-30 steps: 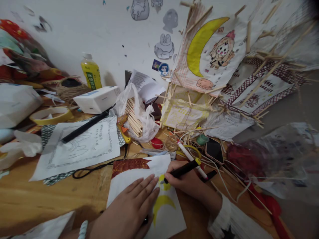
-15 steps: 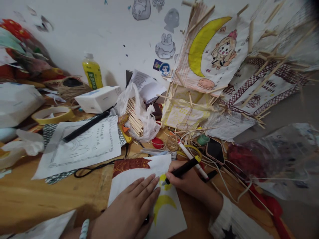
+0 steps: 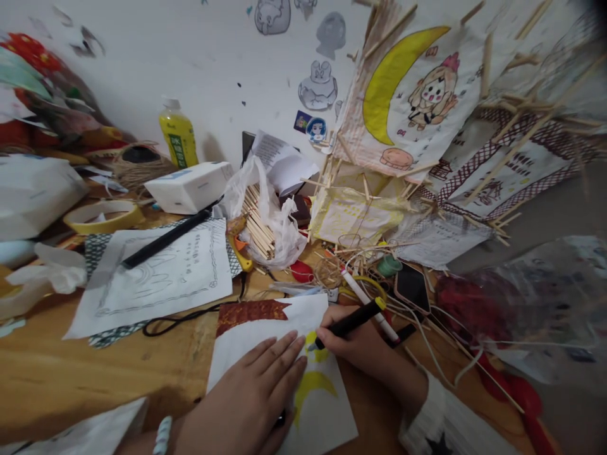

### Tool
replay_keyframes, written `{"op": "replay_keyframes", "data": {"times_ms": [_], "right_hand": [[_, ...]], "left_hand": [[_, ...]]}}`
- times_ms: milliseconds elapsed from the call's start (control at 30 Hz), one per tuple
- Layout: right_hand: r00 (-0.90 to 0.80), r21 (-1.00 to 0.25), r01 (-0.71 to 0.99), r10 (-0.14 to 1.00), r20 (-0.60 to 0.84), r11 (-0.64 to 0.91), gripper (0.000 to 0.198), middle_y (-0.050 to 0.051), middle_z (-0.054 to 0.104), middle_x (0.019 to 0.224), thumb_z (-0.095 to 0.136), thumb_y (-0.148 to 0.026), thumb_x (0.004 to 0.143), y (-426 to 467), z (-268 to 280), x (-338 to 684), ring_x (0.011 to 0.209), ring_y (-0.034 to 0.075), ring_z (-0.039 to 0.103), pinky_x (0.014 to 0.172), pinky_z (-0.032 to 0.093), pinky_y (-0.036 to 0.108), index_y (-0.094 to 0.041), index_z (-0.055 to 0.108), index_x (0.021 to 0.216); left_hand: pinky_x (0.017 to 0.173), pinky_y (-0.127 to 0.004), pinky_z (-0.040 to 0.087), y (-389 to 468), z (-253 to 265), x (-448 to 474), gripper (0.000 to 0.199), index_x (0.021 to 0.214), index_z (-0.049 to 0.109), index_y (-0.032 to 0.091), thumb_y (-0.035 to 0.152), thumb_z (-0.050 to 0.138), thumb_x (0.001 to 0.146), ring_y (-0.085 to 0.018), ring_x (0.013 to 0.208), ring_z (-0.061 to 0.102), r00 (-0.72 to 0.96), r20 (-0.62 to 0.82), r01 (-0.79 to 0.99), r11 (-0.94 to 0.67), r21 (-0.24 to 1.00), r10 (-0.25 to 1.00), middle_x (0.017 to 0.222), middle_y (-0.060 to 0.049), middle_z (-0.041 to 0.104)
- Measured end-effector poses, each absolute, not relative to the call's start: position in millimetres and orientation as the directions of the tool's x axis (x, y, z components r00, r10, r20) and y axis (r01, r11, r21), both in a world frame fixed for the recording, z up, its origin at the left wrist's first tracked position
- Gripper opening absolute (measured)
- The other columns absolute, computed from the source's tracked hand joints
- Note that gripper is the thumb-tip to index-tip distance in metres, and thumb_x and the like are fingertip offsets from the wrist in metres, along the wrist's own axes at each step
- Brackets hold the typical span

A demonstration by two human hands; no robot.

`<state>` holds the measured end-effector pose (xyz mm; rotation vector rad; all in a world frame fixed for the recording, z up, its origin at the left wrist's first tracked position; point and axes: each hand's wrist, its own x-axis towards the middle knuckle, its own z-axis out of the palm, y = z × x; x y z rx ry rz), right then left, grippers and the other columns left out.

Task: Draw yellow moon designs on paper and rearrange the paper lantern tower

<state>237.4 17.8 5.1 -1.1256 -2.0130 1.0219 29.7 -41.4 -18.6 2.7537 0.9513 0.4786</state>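
A white sheet of paper lies on the wooden table, with a brown patterned corner and a yellow crescent coloured on it. My left hand rests on the sheet, palm down with its fingers stretched out. A small black object shows by its thumb, mostly covered, and I cannot tell what it is. In my right hand is a black marker with a yellow end, gripped like a pen. The marker's tip meets a small yellow coloured patch above the crescent, close to my left fingertips.
Left of the sheet, a drawing lies under a black pen. Behind are a bag of wooden sticks, a white box and a tea bottle. A phone, cords and stick-framed paper lanterns crowd the right.
The view has shifted very slightly. Both hands stay in nearly the same place on the sheet, and the marker's tip remains at the small yellow patch.
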Motion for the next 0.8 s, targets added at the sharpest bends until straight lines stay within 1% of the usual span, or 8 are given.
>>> {"op": "replay_keyframes", "data": {"times_ms": [167, 233, 400, 667, 800], "right_hand": [[-0.449, -0.847, 0.419, 0.886, 0.121, 0.328, 0.019, -0.003, 0.048, 0.053, 0.054, -0.024, 0.072, 18.2, 3.0, 237.5, 0.051, 0.009, 0.042, 0.048, 0.033, 0.021, -0.018, 0.047, 0.055], [-0.452, -0.849, 0.42, 0.885, 0.111, 0.321, 0.019, -0.003, 0.049, 0.054, 0.053, -0.024, 0.072, 18.1, 2.7, 237.3, 0.052, 0.01, 0.043, 0.049, 0.034, 0.021, -0.018, 0.047, 0.055], [-0.453, -0.846, 0.431, 0.886, 0.096, 0.312, 0.018, -0.003, 0.048, 0.053, 0.053, -0.023, 0.071, 18.0, 3.3, 236.8, 0.051, 0.009, 0.042, 0.048, 0.033, 0.02, -0.019, 0.046, 0.055], [-0.457, -0.84, 0.437, 0.884, 0.1, 0.321, 0.018, -0.003, 0.047, 0.053, 0.052, -0.023, 0.071, 17.5, 3.4, 237.8, 0.051, 0.009, 0.041, 0.048, 0.032, 0.021, -0.018, 0.046, 0.055], [-0.463, -0.842, 0.43, 0.88, 0.105, 0.326, 0.018, -0.003, 0.047, 0.053, 0.052, -0.021, 0.071, 17.4, 4.0, 238.0, 0.051, 0.009, 0.042, 0.048, 0.032, 0.02, -0.018, 0.046, 0.055]], "left_hand": [[0.101, -0.042, 0.043, -42.3, -12.3, 31.2, 0.056, 0.133, 0.044, 0.016, 0.011, 0.048, 0.077, -0.027, 0.127, 0.042, 0.743, 0.199, 0.619, -0.769, 0.161, 0.639, 0.141, -0.012, 0.04], [0.101, -0.041, 0.043, -42.3, -10.9, 31.3, 0.056, 0.133, 0.044, 0.017, 0.012, 0.049, 0.077, -0.026, 0.128, 0.042, 0.752, 0.188, 0.617, -0.775, 0.139, 0.632, 0.141, -0.011, 0.04], [0.099, -0.04, 0.044, -42.0, -8.8, 31.1, 0.053, 0.132, 0.046, 0.017, 0.014, 0.049, 0.079, -0.025, 0.126, 0.044, 0.758, 0.176, 0.615, -0.778, 0.13, 0.629, 0.139, -0.011, 0.042], [0.101, -0.041, 0.042, -41.4, -8.3, 30.2, 0.056, 0.134, 0.044, 0.019, 0.015, 0.05, 0.078, -0.025, 0.128, 0.042, 0.752, 0.172, 0.618, -0.771, 0.155, 0.637, 0.141, -0.01, 0.039], [0.101, -0.042, 0.043, -42.1, -11.1, 29.7, 0.056, 0.134, 0.043, 0.017, 0.014, 0.048, 0.078, -0.027, 0.128, 0.041, 0.754, 0.201, 0.603, -0.781, 0.163, 0.625, 0.141, -0.012, 0.039]]}}
